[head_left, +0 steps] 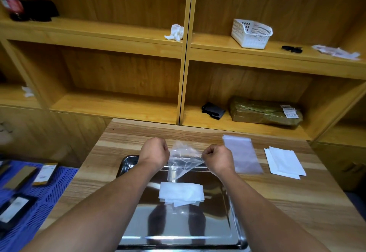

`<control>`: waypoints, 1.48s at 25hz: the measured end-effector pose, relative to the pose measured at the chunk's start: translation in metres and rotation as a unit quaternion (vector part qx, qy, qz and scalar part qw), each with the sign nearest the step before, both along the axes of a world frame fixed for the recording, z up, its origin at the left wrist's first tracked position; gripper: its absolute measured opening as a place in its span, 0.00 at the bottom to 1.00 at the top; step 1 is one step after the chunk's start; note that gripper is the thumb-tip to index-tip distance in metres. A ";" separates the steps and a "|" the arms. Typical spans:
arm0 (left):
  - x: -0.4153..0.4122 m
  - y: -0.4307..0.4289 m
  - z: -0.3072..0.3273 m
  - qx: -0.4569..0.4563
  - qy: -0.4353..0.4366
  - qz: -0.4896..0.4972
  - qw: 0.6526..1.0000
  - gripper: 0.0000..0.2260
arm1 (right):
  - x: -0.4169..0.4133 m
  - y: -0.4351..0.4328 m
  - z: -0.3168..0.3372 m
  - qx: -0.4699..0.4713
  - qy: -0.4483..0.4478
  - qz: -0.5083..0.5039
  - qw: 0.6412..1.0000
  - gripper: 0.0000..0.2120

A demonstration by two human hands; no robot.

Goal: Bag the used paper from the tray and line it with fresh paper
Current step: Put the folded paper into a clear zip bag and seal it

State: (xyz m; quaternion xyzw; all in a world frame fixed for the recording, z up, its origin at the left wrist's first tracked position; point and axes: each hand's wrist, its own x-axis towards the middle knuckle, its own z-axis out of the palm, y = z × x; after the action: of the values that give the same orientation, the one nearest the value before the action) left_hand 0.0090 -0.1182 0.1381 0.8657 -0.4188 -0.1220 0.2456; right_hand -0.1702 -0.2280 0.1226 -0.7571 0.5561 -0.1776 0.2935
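Note:
A shiny steel tray [235, 228] lies on the wooden table in front of me. White used paper [181, 193] lies crumpled flat in its middle. Above the tray's far end I hold a clear plastic bag [183, 159] between both hands. My left hand [154, 152] pinches its left edge and my right hand [216, 158] pinches its right edge, with the bag hanging down between them. Fresh white paper sheets [283, 162] lie on the table at the right.
Another clear bag [242, 154] lies flat between the tray and the fresh sheets. Wooden shelves behind the table hold a white basket [251, 33], a wrapped parcel [265, 112] and crumpled tissue [175, 32]. A blue crate [51, 188] with boxes stands at the left.

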 end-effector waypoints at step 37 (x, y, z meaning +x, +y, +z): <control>0.056 0.001 -0.059 0.069 -0.076 -0.031 0.994 0.05 | 0.051 -0.005 -0.169 0.003 0.311 0.278 0.909 0.16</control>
State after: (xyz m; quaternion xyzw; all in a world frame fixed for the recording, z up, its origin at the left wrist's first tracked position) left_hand 0.0648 -0.1167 0.0795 0.8738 -0.4535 -0.0922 0.1492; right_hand -0.1194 -0.2335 -0.0467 -0.8968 0.3870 0.1574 0.1455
